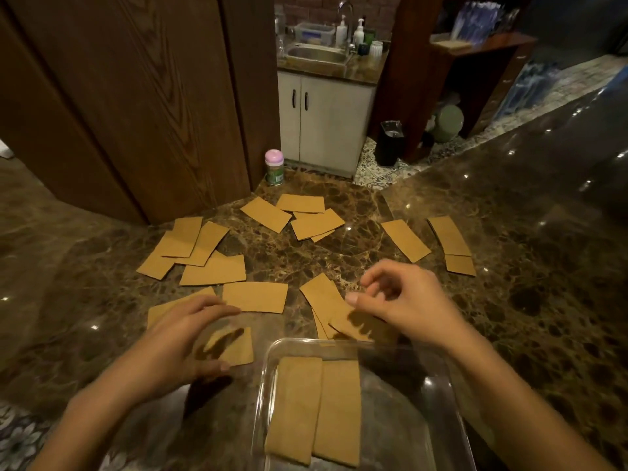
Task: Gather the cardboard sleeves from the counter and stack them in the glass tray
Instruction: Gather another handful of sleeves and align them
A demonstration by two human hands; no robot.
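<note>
- Just beyond the far rim of the glass tray (261, 402), a fan of overlapping sleeves (323, 297) lies flat on the counter (509, 300). Its long axes run diagonally from far-left to near-right, and its near ends almost touch the rim.
- The right hand (404, 300) hovers directly over that fan, fingers loosely curled, thumb and forefinger apart, pinching nothing. It is the nearer hand for this pile.
- The left hand (176, 345) hangs above a lone sleeve (241, 351) just left of the tray, fingers straight and spread, holding nothing. It is blurred, so I cannot tell if it touches the cardboard.
- Another flat sleeve (255, 295) lies just past the left fingertips, long axis across.
- Inside the tray, 2 stacked sleeves (316, 409) lie side by side, long axes pointing away from the person.
- Likely next: the right hand pinches the fan's top piece, then pulls it back over the rim, turning it to match those 2.
- Farther groups sit at the far left (197, 246), far centre (306, 215) and far right (450, 236), with bare marble between for sliding.
</note>
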